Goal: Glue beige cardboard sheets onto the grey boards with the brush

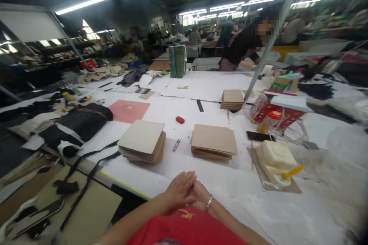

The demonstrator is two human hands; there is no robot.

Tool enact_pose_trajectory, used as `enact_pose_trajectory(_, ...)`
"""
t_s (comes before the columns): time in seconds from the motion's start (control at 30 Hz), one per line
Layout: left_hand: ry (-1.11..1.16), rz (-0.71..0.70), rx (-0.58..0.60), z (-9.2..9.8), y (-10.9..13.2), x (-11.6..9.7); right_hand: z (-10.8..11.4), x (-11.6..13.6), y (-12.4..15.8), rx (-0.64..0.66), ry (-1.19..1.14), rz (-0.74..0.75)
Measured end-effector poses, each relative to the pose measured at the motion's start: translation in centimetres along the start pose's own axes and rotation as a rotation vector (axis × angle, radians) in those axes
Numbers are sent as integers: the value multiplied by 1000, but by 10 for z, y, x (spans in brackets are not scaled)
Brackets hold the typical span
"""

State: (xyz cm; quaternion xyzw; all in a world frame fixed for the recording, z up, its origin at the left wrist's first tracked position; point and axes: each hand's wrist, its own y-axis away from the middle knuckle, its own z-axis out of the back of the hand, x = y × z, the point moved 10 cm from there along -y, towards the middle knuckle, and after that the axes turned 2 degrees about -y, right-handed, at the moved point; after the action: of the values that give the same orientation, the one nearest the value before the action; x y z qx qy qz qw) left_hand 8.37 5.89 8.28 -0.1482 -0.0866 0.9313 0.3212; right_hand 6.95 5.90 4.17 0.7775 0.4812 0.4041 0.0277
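My left hand [180,189] lies across my right hand [199,196] close to my body, above the near edge of the white table [161,178]. The left fingers are stretched out, with nothing visible in them. Most of the right fingers are hidden beneath the left hand; a bracelet [209,201] circles that wrist. Beyond my hands stand two stacks of cut sheets, a pale-topped stack [142,138] at left and a brown stack [213,139] at right. Pink thread snips [176,145] lie between them, with a small red oval object [180,120] farther back.
At right are a phone [260,136], a cream block with a yellow handle [277,160] and a red box [287,115]. A metal pole [270,46] rises beside another brown stack [232,98]. A black bundle [83,122] lies left. Across the table a person [244,46] leans over.
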Motion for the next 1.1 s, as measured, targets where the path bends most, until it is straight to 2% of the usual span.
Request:
enact_pose_trajectory(0.07, -42, -71, 45, -1, 5, 2, 24, -14, 15, -14, -143, -133)
enact_pose_trajectory(0.1, -70, -93, 46, 6, 9, 7, 39, -19, 22, -44, -191, -156)
enact_pose_trajectory(0.17, -155, -62, -21, 35, 17, 28, 76, -23, 35, -173, -227, -128)
enact_pose_trajectory(0.2, -211, 0, -75, 56, 21, 47, 95, -20, 39, -260, -227, -70)
enact_pose_trajectory(0.27, -323, 221, -178, 102, 32, 98, 129, -16, 48, -445, -211, 31)
enact_pose_trajectory(0.33, -384, 460, -175, 137, 46, 155, 147, -14, 52, -573, -182, 79)
enact_pose_trajectory(0.37, -376, 534, -122, 145, 52, 180, 149, -12, 51, -604, -159, 83)
enact_pose_trajectory(0.43, -325, 569, 13, 151, 63, 214, 142, -6, 43, -623, -101, 77)
enact_pose_trajectory(0.47, -305, 548, 64, 151, 67, 223, 135, -2, 37, -626, -70, 68)
enact_pose_trajectory(0.53, -300, 454, 98, 154, 74, 223, 111, 6, 22, -613, -11, 33)
enact_pose_trajectory(0.6, -329, 315, 44, 162, 76, 202, 74, 13, 2, -531, 36, -26)
enact_pose_trajectory(0.7, -348, 59, -82, 168, 74, 142, 9, 23, -26, -265, 105, -43)
enact_pose_trajectory(0.73, -330, -29, -101, 165, 72, 120, -3, 29, -31, -222, 181, -7)
enact_pose_trajectory(0.77, -298, -114, -104, 158, 70, 98, -3, 32, -32, -263, 291, 4)
enact_pose_trajectory(0.83, -201, -254, -70, 136, 66, 63, 14, 31, -27, -387, 313, 5)
enact_pose_trajectory(0.9, -97, -330, -5, 103, 61, 40, 44, 24, -13, -524, 322, -18)
enact_pose_trajectory(1.0, -15, -282, 98, 44, 54, 33, 91, 6, 18, -681, 371, -85)
enact_pose_trajectory(1.1, -3, -93, 248, -23, 53, 48, 135, -11, 53, -783, 453, -177)
